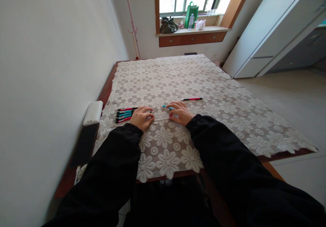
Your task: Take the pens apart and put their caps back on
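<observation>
A thin white string [162, 119] runs low over the tablecloth between my two hands. My left hand [141, 117] pinches one end between thumb and fingertips; my right hand [182, 114] pinches the other the same way. Several red-and-black and teal pens [124, 114] lie side by side, partly hidden behind my left hand. A teal pen [165, 106] sticks out from beneath the fingers of my right hand, most of it covered. Farther off, beyond the right hand, a red-and-black pen [193, 99] lies by itself.
A flower-patterned lace tablecloth [166, 162] covers the table. Along the left wall edge sit a white power bank [93, 113] and a dark flat object [84, 145]. A window sill [173, 32] with bags and a bottle is at the back; a white fridge [262, 33] stands right.
</observation>
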Demonstrator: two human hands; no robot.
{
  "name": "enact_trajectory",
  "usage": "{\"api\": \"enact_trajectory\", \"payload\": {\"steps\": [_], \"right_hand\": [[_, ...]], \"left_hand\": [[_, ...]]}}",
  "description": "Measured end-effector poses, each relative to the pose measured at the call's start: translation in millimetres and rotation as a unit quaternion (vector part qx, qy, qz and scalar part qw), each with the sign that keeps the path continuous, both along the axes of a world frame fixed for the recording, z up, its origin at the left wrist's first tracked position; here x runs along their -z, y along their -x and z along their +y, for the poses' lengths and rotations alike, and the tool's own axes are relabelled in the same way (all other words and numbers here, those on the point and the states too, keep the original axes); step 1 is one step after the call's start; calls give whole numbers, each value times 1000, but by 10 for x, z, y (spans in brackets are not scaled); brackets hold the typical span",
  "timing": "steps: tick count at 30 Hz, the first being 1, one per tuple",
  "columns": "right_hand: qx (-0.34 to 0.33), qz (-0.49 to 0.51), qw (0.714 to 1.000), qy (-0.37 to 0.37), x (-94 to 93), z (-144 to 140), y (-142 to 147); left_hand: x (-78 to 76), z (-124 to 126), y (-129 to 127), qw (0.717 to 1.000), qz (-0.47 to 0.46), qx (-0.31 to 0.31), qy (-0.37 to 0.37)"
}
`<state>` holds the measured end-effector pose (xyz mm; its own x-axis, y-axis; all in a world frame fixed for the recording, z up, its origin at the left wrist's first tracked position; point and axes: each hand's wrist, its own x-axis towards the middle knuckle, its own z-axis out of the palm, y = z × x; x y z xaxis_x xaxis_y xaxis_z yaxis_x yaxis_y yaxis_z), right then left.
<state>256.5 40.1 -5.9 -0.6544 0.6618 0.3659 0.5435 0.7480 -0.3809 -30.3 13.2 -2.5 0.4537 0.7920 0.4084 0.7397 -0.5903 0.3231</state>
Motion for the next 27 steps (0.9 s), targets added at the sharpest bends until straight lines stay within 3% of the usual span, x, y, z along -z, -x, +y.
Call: {"api": "enact_trajectory", "payload": {"steps": [20, 23, 27], "right_hand": [[-17, -5, 1000, 12, -5, 11, -30], [-13, -8, 1000, 13, 3, 11, -30], [-13, -13, 1000, 10, -3, 6, -32]], "left_hand": [[-84, -41, -17, 1000, -22, 0, -11], [-153, -99, -27, 998, -38, 25, -31], [-187, -142, -30, 998, 6, 65, -27]]}}
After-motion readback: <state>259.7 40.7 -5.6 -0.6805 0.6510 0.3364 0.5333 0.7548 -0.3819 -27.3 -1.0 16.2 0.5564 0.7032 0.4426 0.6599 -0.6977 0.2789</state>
